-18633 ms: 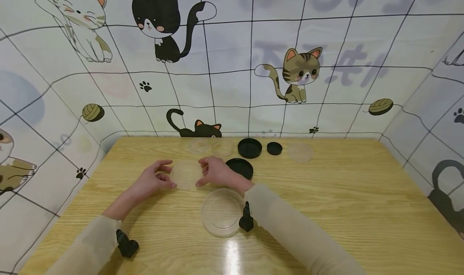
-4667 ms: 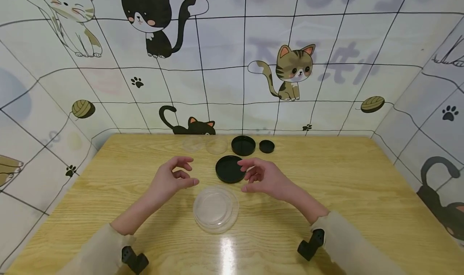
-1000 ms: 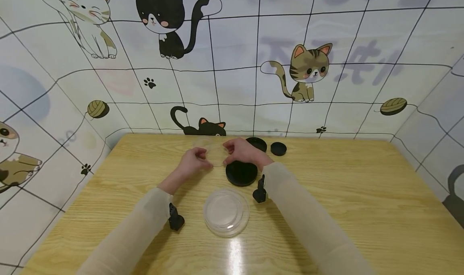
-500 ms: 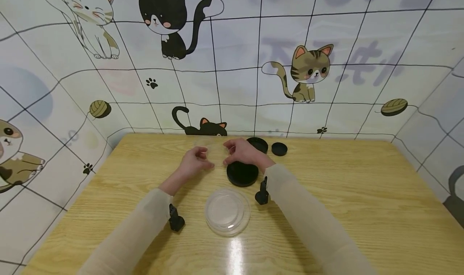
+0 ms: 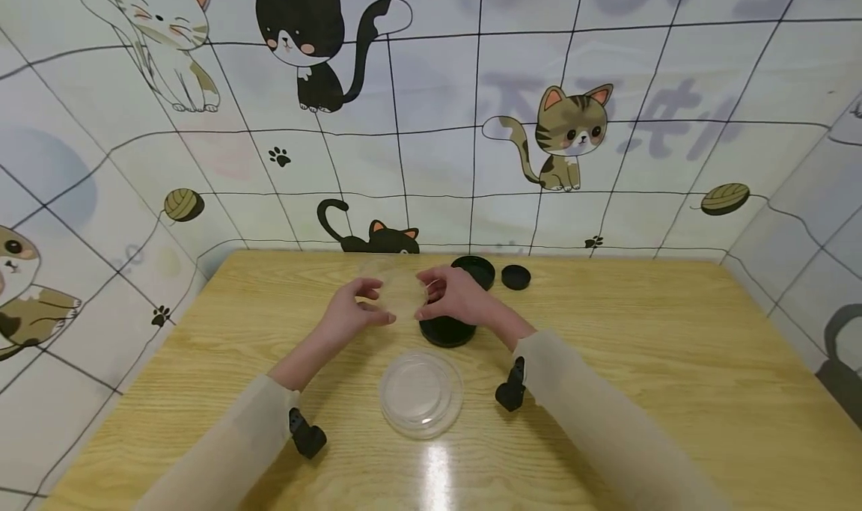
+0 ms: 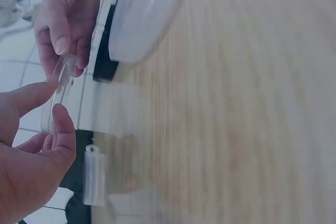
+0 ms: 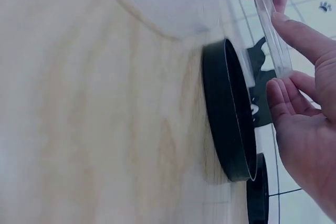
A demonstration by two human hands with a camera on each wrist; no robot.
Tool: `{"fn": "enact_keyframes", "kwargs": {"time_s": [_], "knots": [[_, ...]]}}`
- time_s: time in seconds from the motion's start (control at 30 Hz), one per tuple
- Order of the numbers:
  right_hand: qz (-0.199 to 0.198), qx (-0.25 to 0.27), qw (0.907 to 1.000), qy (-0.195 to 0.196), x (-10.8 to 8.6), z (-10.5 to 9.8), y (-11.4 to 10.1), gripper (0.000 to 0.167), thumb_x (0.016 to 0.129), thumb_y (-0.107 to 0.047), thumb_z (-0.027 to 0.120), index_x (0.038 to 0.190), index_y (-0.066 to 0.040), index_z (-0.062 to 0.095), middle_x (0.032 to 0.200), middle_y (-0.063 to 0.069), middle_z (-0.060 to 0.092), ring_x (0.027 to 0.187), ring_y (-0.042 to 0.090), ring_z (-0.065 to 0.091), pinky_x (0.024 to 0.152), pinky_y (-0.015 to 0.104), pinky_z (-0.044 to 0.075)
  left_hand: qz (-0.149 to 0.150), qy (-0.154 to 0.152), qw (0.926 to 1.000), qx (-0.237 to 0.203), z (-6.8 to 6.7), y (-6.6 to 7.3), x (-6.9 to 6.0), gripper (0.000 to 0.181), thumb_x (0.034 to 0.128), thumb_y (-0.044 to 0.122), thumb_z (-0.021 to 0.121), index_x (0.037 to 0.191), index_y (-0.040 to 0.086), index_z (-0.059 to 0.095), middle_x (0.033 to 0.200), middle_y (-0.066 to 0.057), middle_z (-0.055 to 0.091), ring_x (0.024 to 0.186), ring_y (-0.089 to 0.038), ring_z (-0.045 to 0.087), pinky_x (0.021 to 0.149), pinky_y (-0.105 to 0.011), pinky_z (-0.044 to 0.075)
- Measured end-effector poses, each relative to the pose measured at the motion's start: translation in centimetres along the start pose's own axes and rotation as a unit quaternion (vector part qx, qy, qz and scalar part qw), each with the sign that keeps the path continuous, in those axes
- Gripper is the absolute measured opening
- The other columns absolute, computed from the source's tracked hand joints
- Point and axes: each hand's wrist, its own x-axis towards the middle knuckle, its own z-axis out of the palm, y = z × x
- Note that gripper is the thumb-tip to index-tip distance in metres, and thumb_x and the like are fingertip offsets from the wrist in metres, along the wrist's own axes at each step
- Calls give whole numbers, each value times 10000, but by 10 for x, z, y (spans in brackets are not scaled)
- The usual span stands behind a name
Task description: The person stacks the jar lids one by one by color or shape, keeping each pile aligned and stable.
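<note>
Both hands hold one clear round lid (image 5: 402, 295) between them, raised above the table. My left hand (image 5: 350, 307) pinches its left edge with thumb and fingers; my right hand (image 5: 458, 297) grips the right edge. The left wrist view shows the lid (image 6: 62, 90) edge-on between the left hand (image 6: 37, 156) and the other hand. In the right wrist view the lid (image 7: 274, 35) stands between thumb and fingers of the right hand (image 7: 310, 82). Nearer the body lies a stack of clear round pieces (image 5: 420, 393) on the table.
A black round dish (image 5: 447, 333) is partly hidden under the right hand. Behind it stand another black dish (image 5: 475, 271) and a small black one (image 5: 515, 277). A faint clear piece (image 5: 379, 264) lies near the back edge. The wooden table (image 5: 640, 376) meets a cat-print backdrop.
The hands have drawn slightly nearer the body with the clear lid, lifting it from the table's back area. The stack of clear pieces has not moved.
</note>
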Motion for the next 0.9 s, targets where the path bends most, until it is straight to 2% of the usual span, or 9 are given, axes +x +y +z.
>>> {"fn": "enact_keyframes", "kwargs": {"time_s": [0.23, 0.4, 0.67, 0.9], "knots": [[-165, -32, 9996, 246, -34, 6, -11, 717, 820, -168, 887, 1430, 11, 554, 1292, 175, 609, 1091, 243, 633, 953, 381, 529, 202, -213, 9992, -281, 3, 11, -29, 680, 820, 23, 848, 1404, -49, 508, 1255, -235, 496, 939, -216, 664, 725, -282, 561], [-229, 2, 9991, 361, -59, 15, -19, 692, 791, -139, 911, 1379, 35, 589, 1186, 138, 636, 1019, 216, 635, 925, 360, 534, 243, -280, 9987, -352, 8, 15, -56, 661, 799, 0, 860, 1367, -61, 527, 1209, -209, 513, 897, -198, 665, 684, -271, 546], [-445, 47, 9986, 273, -91, 33, -18, 687, 761, -137, 933, 1328, 63, 600, 1149, 165, 625, 985, 214, 601, 905, 363, 537, 193, -527, 9976, -415, 15, 9, -88, 636, 766, -19, 876, 1308, -68, 547, 1096, -158, 521, 867, -223, 671, 652, -256, 518], [-479, -257, 9983, 228, -105, 45, -17, 685, 728, -162, 956, 1288, 54, 624, 1070, 104, 610, 929, 198, 579, 859, 332, 536, 284, -643, 9968, -390, 19, 6, -108, 646, 735, -18, 888, 1274, -87, 539, 1075, -169, 518, 830, -223, 667, 638, -242, 520]]}}
